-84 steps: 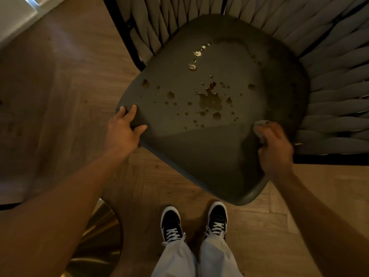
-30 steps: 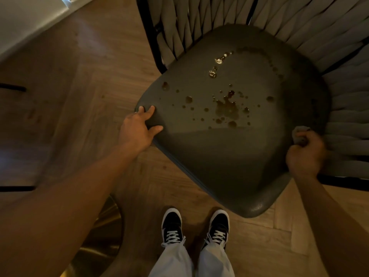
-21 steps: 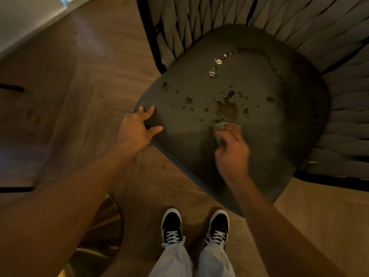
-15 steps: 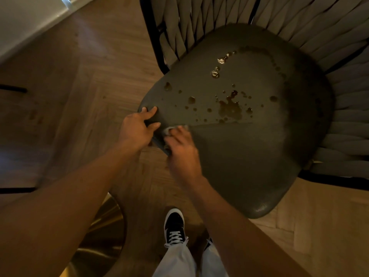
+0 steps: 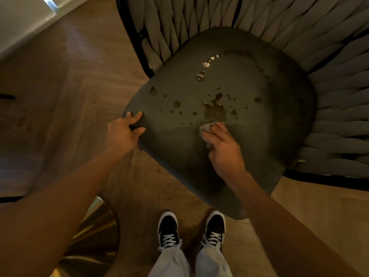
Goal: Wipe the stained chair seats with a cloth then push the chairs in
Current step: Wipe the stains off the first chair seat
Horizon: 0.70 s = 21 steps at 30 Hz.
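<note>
You are looking straight down at a dark grey, smooth, rounded-square chair seat (image 5: 249,136), framed at the back and right by a backrest of thick grey woven rope bands (image 5: 329,96) on a black frame. Brown liquid stains (image 5: 214,110) spatter the middle of the seat, with smaller drops trailing towards its left edge and a few pale shiny specks nearer the backrest. Your left hand (image 5: 122,132) grips the seat's left corner, fingers curled over the edge and thumb lying on top. Your right hand (image 5: 223,148) presses a small, crumpled, pale cloth (image 5: 206,127) onto the seat, fingers bent around it; the cloth sits just at the near edge of the largest stain. Both bare forearms reach in from the bottom of the view. Below the seat's front corner stand your feet in black canvas shoes with white laces (image 5: 168,228), under pale trouser legs. The floor (image 5: 79,96) is brown wood planks. A shiny gold rounded metal base (image 5: 93,236) shows at lower left.
</note>
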{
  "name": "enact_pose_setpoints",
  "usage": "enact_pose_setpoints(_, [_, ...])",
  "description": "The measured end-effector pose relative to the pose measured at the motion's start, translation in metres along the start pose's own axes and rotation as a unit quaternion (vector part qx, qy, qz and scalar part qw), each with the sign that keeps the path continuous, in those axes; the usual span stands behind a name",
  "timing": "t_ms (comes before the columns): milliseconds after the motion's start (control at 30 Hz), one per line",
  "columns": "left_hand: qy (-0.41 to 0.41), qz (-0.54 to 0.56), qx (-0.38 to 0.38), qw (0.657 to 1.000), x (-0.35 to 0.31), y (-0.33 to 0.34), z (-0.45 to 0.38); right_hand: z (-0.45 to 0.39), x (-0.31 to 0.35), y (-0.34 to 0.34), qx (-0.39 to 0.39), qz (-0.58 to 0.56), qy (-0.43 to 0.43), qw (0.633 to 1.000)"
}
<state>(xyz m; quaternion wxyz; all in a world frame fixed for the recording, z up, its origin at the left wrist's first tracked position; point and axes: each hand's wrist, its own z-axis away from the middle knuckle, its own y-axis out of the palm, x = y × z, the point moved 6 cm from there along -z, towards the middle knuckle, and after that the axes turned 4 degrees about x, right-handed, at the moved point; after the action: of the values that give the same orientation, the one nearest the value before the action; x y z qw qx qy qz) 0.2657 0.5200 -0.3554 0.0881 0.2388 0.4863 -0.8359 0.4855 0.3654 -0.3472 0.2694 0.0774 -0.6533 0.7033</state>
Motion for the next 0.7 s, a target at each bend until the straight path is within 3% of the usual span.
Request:
enact_pose_setpoints(200, [-0.018, 0.012, -0.015, 1.0, 0.002, 0.004, 0.003, 0.016, -0.115, -0.059, -0.118, -0.002, 0.112, 0.987])
enact_pose_setpoints(367, [-0.032, 0.007, -0.007, 0.999, 0.0, 0.004, 0.004, 0.028, -0.182, -0.087, -0.21, -0.032, 0.227, 0.951])
enact_pose_setpoints(567, [-0.022, 0.014, -0.022, 0.999, 0.001, 0.007, 0.004, 0.024, -0.192, -0.084, -0.255, -0.062, 0.271, 0.926])
enact_pose_setpoints(700, [-0.017, 0.02, -0.017, 1.0, 0.006, 0.008, 0.004, 0.025, -0.159, -0.074, -0.213, -0.061, 0.244, 0.944])
